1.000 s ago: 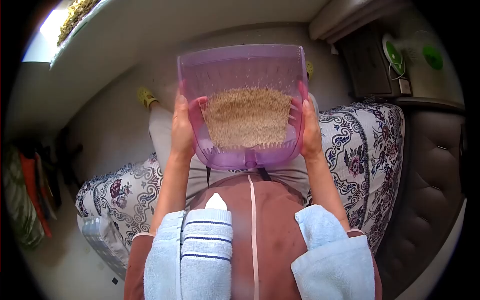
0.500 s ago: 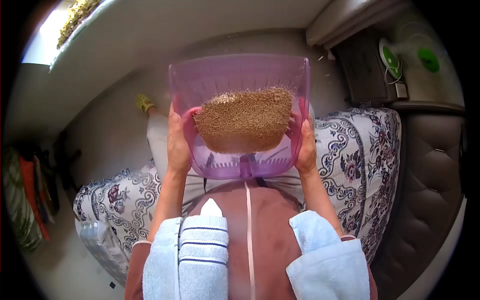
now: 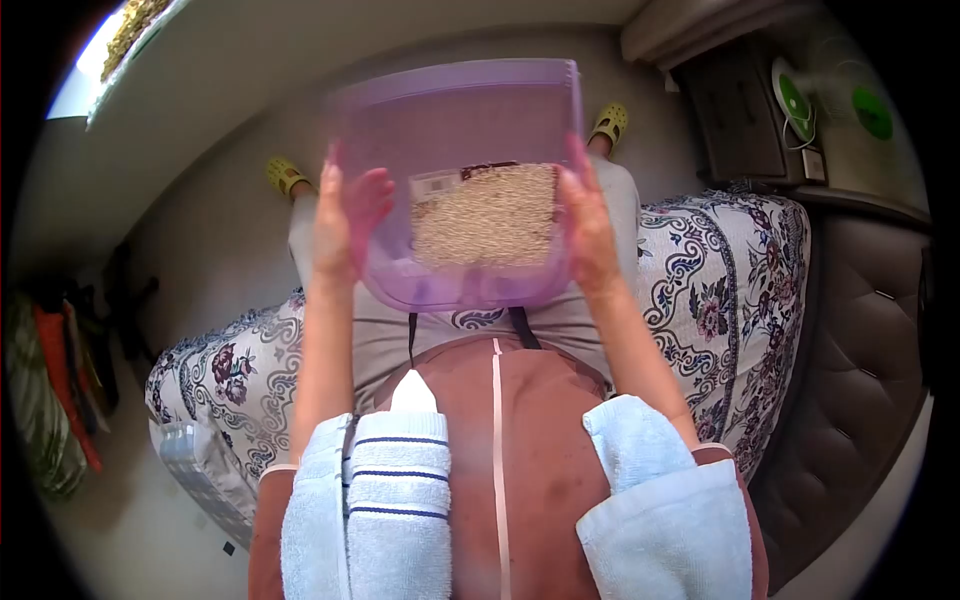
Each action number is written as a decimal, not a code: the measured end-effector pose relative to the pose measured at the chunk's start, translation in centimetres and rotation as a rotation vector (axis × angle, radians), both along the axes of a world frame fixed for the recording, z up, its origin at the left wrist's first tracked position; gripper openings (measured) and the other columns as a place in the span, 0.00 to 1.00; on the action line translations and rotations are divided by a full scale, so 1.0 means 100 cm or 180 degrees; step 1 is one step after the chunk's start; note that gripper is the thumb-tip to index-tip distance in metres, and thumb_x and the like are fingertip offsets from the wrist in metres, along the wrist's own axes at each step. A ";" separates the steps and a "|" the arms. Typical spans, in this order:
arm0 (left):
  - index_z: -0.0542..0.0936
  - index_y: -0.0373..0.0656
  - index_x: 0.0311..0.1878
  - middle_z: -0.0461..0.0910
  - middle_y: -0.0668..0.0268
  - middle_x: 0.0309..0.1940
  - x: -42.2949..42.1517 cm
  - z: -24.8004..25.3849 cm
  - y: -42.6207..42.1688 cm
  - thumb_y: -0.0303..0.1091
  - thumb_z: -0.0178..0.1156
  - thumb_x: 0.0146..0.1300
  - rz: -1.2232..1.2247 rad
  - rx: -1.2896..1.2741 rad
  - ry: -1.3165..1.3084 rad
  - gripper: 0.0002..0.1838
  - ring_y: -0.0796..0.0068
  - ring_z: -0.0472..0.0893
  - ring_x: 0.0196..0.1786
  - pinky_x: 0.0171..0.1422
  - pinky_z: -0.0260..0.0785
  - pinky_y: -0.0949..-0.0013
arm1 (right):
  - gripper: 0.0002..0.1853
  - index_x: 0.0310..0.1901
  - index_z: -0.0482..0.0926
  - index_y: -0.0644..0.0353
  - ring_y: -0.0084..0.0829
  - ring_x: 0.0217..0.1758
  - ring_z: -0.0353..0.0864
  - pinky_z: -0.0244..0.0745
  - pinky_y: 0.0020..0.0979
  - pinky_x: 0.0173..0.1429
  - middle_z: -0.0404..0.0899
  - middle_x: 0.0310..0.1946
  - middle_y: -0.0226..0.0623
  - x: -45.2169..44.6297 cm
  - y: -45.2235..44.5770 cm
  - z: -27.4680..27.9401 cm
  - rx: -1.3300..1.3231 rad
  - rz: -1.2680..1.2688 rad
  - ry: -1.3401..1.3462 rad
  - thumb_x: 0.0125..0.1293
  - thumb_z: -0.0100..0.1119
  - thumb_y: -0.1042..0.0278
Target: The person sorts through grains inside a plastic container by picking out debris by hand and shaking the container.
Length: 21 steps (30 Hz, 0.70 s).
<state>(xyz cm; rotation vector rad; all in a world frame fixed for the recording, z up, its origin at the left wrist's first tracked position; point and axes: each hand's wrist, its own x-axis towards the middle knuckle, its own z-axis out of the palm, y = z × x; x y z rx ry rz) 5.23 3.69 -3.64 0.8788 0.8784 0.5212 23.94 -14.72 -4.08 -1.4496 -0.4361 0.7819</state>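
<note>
A see-through purple plastic winnowing pan point(image 3: 460, 100) is held out in front of my body, above my lap. My left hand point(image 3: 333, 225) grips its left side, with fingers showing through the plastic. On the opposite wall my right hand point(image 3: 592, 230) is closed, thumb at the rim. Light tan grain point(image 3: 485, 222) forms a streaked, blurred mass in the lower part of the pan. I cannot tell whether all of it touches the floor of the pan. A white label point(image 3: 436, 185) with a dark patch shows just above the grain.
I sit on a bed with a flowered cover point(image 3: 715, 300); its brown padded headboard point(image 3: 845, 370) is at the right. A dark bedside cabinet point(image 3: 735, 125) with a green-and-white fan point(image 3: 793, 100) stands beyond. Light blue towels point(image 3: 400, 490) hang over my shoulders.
The pan has moved up in view, away from my body, and slightly left. The grain, earlier a wide loose mass, is now more compact and lighter, and the label behind it shows.
</note>
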 end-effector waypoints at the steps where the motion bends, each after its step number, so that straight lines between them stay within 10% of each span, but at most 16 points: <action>1: 0.51 0.65 0.75 0.74 0.55 0.54 -0.013 -0.015 0.013 0.57 0.38 0.73 -0.0032 -0.0231 -0.0078 0.30 0.63 0.74 0.57 0.63 0.66 0.57 | 0.30 0.73 0.55 0.44 0.33 0.57 0.75 0.69 0.35 0.60 0.72 0.56 0.40 -0.009 0.008 0.002 0.0037 0.0071 -0.0155 0.71 0.46 0.50; 9: 0.53 0.58 0.75 0.72 0.57 0.55 0.039 0.023 -0.053 0.53 0.41 0.74 0.0293 0.0494 0.0475 0.30 0.66 0.72 0.59 0.64 0.64 0.59 | 0.30 0.73 0.55 0.44 0.35 0.52 0.79 0.75 0.38 0.58 0.75 0.52 0.42 0.074 -0.016 -0.016 -0.0012 0.0481 0.1433 0.71 0.45 0.52; 15: 0.51 0.62 0.75 0.74 0.54 0.52 -0.024 -0.012 0.017 0.54 0.40 0.74 0.0137 -0.0417 0.0098 0.30 0.65 0.75 0.54 0.59 0.69 0.58 | 0.30 0.73 0.55 0.46 0.33 0.56 0.75 0.69 0.37 0.62 0.71 0.57 0.40 -0.009 0.017 -0.005 -0.0197 0.0219 0.0099 0.71 0.46 0.55; 19: 0.51 0.44 0.75 0.63 0.58 0.67 0.031 0.014 -0.032 0.50 0.39 0.75 0.0256 0.0789 0.0231 0.32 0.66 0.62 0.70 0.72 0.55 0.62 | 0.31 0.73 0.54 0.46 0.30 0.49 0.77 0.73 0.32 0.53 0.75 0.51 0.39 0.062 0.000 -0.013 -0.0032 0.0402 0.1265 0.70 0.46 0.55; 21: 0.51 0.49 0.75 0.64 0.61 0.65 0.041 0.014 -0.050 0.50 0.39 0.75 0.0323 0.0776 0.0288 0.31 0.70 0.73 0.57 0.67 0.60 0.65 | 0.31 0.73 0.56 0.47 0.31 0.55 0.75 0.68 0.34 0.61 0.74 0.53 0.40 0.081 -0.011 -0.019 0.0206 0.0623 0.1577 0.70 0.46 0.54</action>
